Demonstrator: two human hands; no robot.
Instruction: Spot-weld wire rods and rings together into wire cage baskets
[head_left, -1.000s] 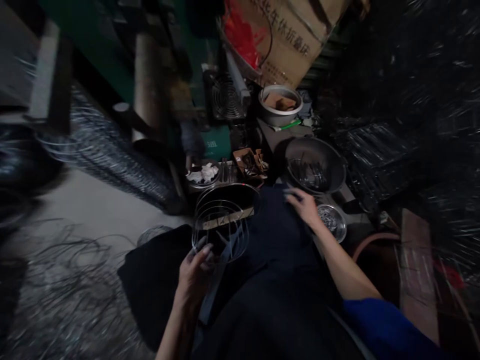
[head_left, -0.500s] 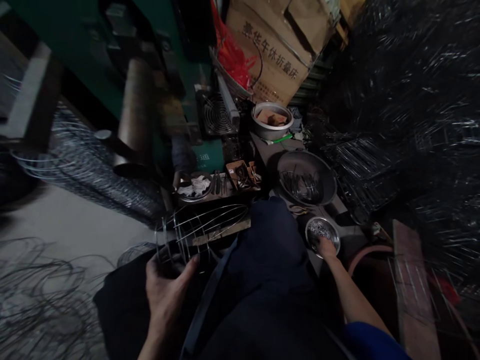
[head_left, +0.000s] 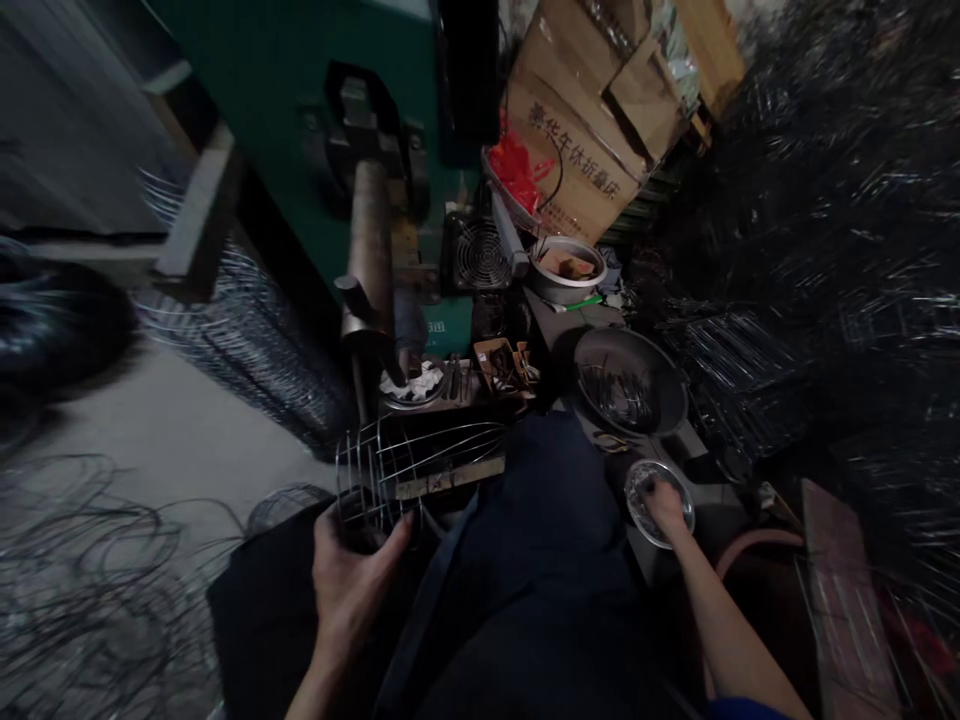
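My left hand (head_left: 352, 575) grips the round end of a wire cage (head_left: 409, 465), a ribbed frame of thin metal wires lying on its side over my dark-clothed lap. Its ribs run to the right towards a cluttered low bench. My right hand (head_left: 664, 505) reaches down into a small shiny metal bowl (head_left: 651, 485) of small metal pieces, with its fingers bent into the contents. What the fingers hold, if anything, is hidden.
A large dark basin (head_left: 630, 380) with wire pieces sits behind the small bowl. A green machine (head_left: 337, 130) with a brown cylinder (head_left: 367, 250) rises ahead. Loose wire (head_left: 82, 570) litters the floor at left. Stacked wire frames (head_left: 825, 250) fill the right; cardboard boxes (head_left: 592, 130) stand behind.
The wire cage turned from facing up to lying on its side in my left hand. My right hand moved from my lap down into the small metal bowl.
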